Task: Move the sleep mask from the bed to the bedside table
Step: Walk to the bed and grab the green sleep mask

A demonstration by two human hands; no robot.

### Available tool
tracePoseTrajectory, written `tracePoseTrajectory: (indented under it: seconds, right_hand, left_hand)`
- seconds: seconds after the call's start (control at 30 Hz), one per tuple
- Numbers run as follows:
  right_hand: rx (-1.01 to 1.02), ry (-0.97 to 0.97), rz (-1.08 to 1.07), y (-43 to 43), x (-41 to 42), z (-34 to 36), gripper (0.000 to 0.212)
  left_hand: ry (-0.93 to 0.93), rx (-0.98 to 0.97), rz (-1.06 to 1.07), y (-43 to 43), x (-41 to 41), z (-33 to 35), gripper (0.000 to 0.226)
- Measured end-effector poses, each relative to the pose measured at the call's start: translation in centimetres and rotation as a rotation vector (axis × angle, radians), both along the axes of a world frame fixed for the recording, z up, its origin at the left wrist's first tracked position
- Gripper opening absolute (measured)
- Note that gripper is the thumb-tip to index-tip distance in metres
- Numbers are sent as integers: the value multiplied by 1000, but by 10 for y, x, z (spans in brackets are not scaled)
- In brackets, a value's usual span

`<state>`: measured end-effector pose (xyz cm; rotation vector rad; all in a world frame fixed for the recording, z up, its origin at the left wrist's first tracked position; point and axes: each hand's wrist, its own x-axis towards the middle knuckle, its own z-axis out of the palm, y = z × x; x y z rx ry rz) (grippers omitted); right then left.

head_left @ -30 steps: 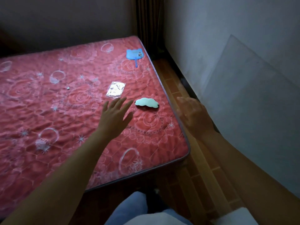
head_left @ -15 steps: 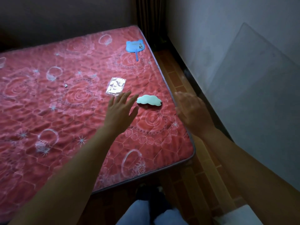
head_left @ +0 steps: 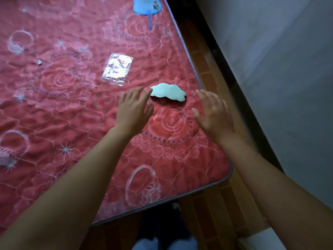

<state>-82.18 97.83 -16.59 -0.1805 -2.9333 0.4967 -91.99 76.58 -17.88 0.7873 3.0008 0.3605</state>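
The left hand (head_left: 132, 109) has its fingers (head_left: 134, 93) spread apart and stretched forward, holding nothing; the tip of the index finger lies at the left end of the sleep mask (head_left: 168, 92), and whether it actually touches cannot be told. The right hand (head_left: 212, 112) is also empty, its fingers (head_left: 207, 96) apart and slightly bent, near the mask's right end but clear of it.

The sleep mask is a pale, cloud-shaped piece lying flat on the bed (head_left: 72, 123), close to the bed's right edge, between the 2 hands. A small dark bit shows at its right end; what it is cannot be made out.

The right hand is blurred, so its fingertips are hard to separate. A blue fan (head_left: 147, 6) near the top is cut off by the frame edge. A shiny plastic packet (head_left: 118, 68) lies left of the mask and well apart from it, its contents unreadable. A tiny dark object (head_left: 39, 62) farther left is too small to identify. No bedside table can be picked out.

Both forearms reach in from the bottom corners, backs of the hands up, palms facing down and slightly inward over the red quilted surface. The right hand hangs over the bed's edge strip, beside the brown tiled floor (head_left: 203, 76).
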Motion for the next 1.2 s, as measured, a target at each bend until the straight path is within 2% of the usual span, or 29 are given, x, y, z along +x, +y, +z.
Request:
tracePoseTrajectory:
  seconds: [0.27,0.47,0.67,0.8,1.07,1.2]
  right_hand:
    - [-37,-118,-48,13,-43,-94,55]
    - [-126,-150,-97,23,-91,-143,49]
    - [-353,-229,-315,30,-136,-186,50]
    - [-460,-286,-449,27,-158,-208,50]
    - [-583,-281,-558,22,-177,-236,48]
    - [-605,-271,-620,18,-185,-243,57]
  left_hand:
    - [-96,-88,-5,-1,-34,-105,48]
    - [-191,-117,107,-1,-70,-165,53]
    - [-366,-224,159,13,-91,-223,74]
    - [-486,-206,220,18,-91,-252,85]
    - [-439,-225,231,17,-87,-273,88]
    - [-416,-236,231,18,-86,-278,88]
